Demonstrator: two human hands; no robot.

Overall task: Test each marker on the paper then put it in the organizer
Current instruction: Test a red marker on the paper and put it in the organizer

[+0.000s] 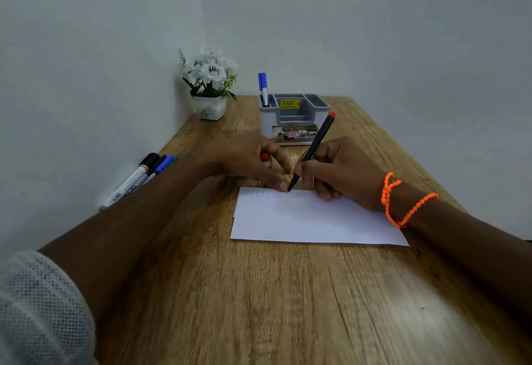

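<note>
1. Nearest to us we see the wooden table [259, 307] and, at the lower left, a white mesh sleeve [37, 307] on the left arm.
2. On the right wrist there is an orange beaded cord [403, 203], wound twice.
3. A white paper [311, 220] lies flat on the table, with faint bluish scribbles near its far left corner.
4. Our right hand [342, 172] grips a black marker with a red end [313, 149]; the fingers are curled around its lower part. The marker is tilted, and its tip touches the far edge of the paper.
5. Our left hand [253, 160] rests at the far edge of the paper, just beside the marker tip. Its fingers hold a small red cap [264, 157], and one finger reaches down to the paper.
6. At the left, along the wall, several markers [138, 177] lie together on the table, partly hidden by the left forearm.
7. Farther away stands the grey organizer [293, 114] with a yellow price sticker. A blue marker [263, 88] stands upright in its left compartment.
8. In the far corner there is a white pot with white flowers [210, 82].
</note>
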